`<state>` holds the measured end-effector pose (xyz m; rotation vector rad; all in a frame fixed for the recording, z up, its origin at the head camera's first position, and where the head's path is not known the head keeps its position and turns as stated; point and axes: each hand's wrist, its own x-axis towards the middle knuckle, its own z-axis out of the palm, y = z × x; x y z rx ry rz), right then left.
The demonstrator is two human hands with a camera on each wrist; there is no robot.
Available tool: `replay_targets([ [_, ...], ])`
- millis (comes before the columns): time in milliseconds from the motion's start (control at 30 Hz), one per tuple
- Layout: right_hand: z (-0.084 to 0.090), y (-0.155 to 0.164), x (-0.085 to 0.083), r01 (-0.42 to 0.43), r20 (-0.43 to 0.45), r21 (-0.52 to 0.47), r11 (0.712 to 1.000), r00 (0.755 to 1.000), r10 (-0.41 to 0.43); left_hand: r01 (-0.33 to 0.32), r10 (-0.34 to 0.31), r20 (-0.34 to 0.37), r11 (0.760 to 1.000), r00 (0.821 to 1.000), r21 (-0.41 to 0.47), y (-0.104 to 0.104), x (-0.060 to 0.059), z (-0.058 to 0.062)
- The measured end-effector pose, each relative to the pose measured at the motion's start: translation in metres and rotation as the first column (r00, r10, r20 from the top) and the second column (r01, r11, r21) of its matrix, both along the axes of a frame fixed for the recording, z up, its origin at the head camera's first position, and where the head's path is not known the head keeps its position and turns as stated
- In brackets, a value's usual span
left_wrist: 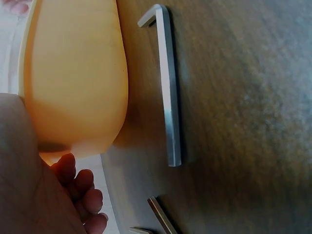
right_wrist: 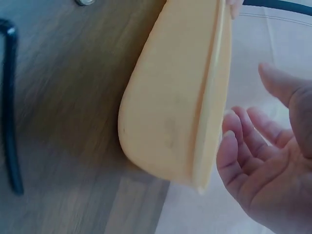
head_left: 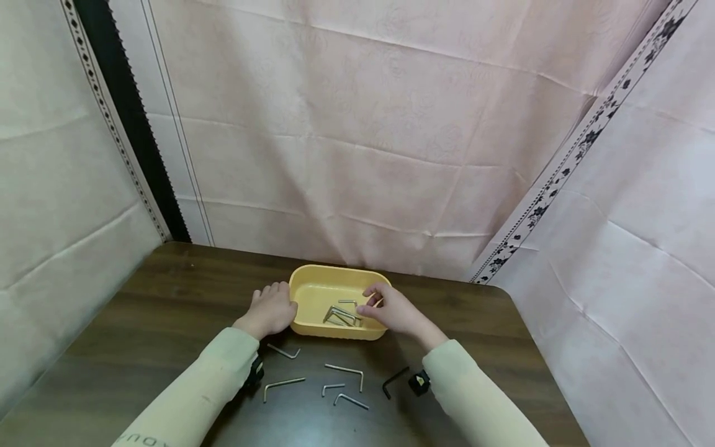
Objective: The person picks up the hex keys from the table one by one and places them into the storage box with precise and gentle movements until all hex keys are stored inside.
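Right hand (head_left: pixel 391 308): over the right end of the yellow tray (head_left: pixel 313 288); fingers loosely bent and spread, palm empty, gripping nothing
Left hand (head_left: pixel 272 308): fingers laid flat against the tray's left outer wall, steadying it; nothing pinched
Tray: toward the desk's (head_left: pixel 167 292) far edge, about mid-width; several silver hex keys (head_left: pixel 341 315) inside
Loose keys: five silver ones (head_left: pixel 344 370) between tray and near edge; one black hex key (head_left: pixel 394 380) to their right
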<state>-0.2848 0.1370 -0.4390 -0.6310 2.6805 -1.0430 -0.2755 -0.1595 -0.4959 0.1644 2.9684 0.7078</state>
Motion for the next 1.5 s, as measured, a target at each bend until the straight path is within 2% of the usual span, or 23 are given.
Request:
replay_targets([
  [300, 0.002, 0.045, 0.016, -0.085, 0.064, -0.062, 0.994, 0.994, 0.089, -0.004, 0.004, -0.002, 1.0, 1.0, -0.007, 0.002, -0.001, 0.0],
  [433, -0.009, 0.067, 0.022, -0.097, 0.13, -0.104, 0.99, 0.985, 0.11, -0.009, 0.009, 0.003, 1.0, 1.0, -0.009, 0.002, -0.001, -0.002],
  [700, -0.041, 0.098, 0.04, -0.133, 0.206, -0.109, 0.985, 0.966, 0.154, -0.006, 0.006, 0.002, 1.0, 1.0, -0.007, 0.001, 0.002, 0.0],
  [900, -0.058, 0.104, 0.04, -0.163, 0.235, -0.077, 0.984, 0.956, 0.177, -0.019, 0.018, -0.007, 1.0, 1.0, -0.012, -0.001, 0.001, -0.001],
  [1133, -0.058, 0.101, 0.04, -0.174, 0.264, 0.03, 0.984, 0.951, 0.16, 0.023, -0.021, 0.036, 0.998, 0.999, -0.06, -0.003, 0.0, 0.007],
  [1300, -0.062, 0.098, 0.04, -0.195, 0.259, 0.045, 0.98, 0.95, 0.177, 0.039, -0.036, 0.037, 0.995, 0.999, -0.089, -0.009, -0.001, 0.013],
  [1500, -0.064, 0.101, 0.043, -0.188, 0.241, 0.048, 0.981, 0.955, 0.171, 0.07, -0.068, 0.026, 0.995, 0.997, -0.072, -0.008, -0.002, 0.009],
])
